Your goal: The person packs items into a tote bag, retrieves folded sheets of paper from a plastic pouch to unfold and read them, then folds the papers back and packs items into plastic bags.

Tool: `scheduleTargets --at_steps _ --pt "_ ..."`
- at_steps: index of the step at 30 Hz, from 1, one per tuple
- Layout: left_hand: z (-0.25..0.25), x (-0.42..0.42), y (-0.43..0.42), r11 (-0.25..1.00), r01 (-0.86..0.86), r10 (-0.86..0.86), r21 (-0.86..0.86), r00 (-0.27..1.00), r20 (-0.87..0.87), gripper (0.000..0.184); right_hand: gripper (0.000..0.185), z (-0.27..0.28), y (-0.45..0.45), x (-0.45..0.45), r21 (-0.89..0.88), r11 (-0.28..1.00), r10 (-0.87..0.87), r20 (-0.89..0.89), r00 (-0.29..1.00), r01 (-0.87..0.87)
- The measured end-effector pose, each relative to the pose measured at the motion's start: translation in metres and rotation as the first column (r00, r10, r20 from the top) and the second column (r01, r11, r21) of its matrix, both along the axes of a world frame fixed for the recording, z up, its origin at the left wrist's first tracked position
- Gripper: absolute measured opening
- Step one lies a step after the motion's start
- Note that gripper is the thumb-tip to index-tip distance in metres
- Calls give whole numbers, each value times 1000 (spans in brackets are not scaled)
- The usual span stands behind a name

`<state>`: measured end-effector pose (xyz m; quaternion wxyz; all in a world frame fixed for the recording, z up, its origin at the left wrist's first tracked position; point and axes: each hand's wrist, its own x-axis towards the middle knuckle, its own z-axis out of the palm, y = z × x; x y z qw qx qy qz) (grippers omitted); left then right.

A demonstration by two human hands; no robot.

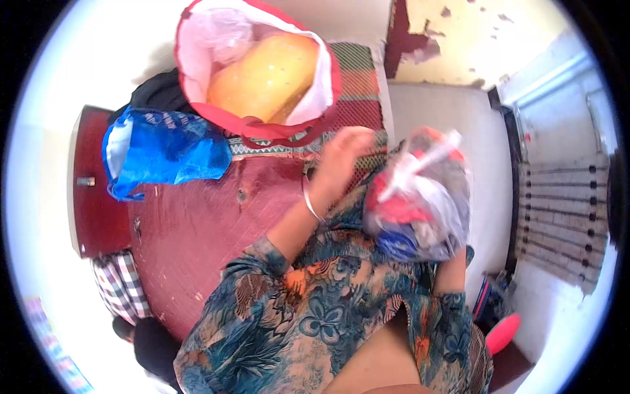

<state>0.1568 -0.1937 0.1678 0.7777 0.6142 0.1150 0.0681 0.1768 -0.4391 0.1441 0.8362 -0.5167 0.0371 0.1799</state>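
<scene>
A knotted clear plastic bag (420,197), packed with red, blue and grey items, is held up in front of my body. My right hand is hidden behind it; only the forearm shows below, and the bag rests on that hand. Just left of the bag is my left hand (344,154), blurred, with a bangle at the wrist. Its fingers are loosely bent and apart, and nothing shows in them. Beyond it stands a large open red bag (335,85) with a white lining, holding a yellow bundle (269,75) and clear plastic.
A blue bag (174,148) lies on the dark red surface (190,243), left of the red bag. Black cloth (161,92) is behind it. A patterned woven mat (357,85) lies beyond my left hand. Checked cloth (121,285) is at the lower left, a pink object (504,333) at the lower right.
</scene>
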Motion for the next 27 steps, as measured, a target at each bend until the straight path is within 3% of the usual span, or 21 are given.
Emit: scheduleTargets --at_steps 2,4,6,7,9,11,13,20,24,25,27 --pt "-41 12 40 907 64 89 416 937 -337 25 39 -3 5 11 -10 1000 -9 17 1000 9" --pt "-121 23 95 684 32 -68 728 997 20 34 39 -6 11 21 -12 1000 -9 27 1000 9" --pt "-150 38 133 710 40 36 703 995 -92 37 38 -8 18 34 2 1000 0 35 999 0" --pt "-177 53 166 559 -115 32 822 993 117 32 38 -9 19 38 3 1000 4 30 1000 -4" --pt "-192 69 189 413 -342 -10 844 925 380 28 37 -10 24 44 5 1000 11 25 1000 -11" --pt "-177 86 210 313 -420 98 852 906 411 27 36 -11 27 48 -2 1000 15 18 1000 -15" --pt "-159 102 237 275 -400 277 874 904 326 27 36 -13 31 50 -3 1000 19 10 1000 -19" --pt "-127 127 316 350 -318 560 881 825 75 25 33 -14 40 54 -26 999 21 7 1000 -21" --pt "-123 94 283 335 -455 579 825 790 200 24 32 -10 37 48 -33 999 7 13 1000 -6" --pt "-127 79 257 408 -491 553 770 804 219 24 32 -10 36 48 -33 999 1 12 1000 -1" --pt "-135 43 183 783 -339 377 522 926 36 24 31 -9 36 46 -42 999 -14 13 1000 14"
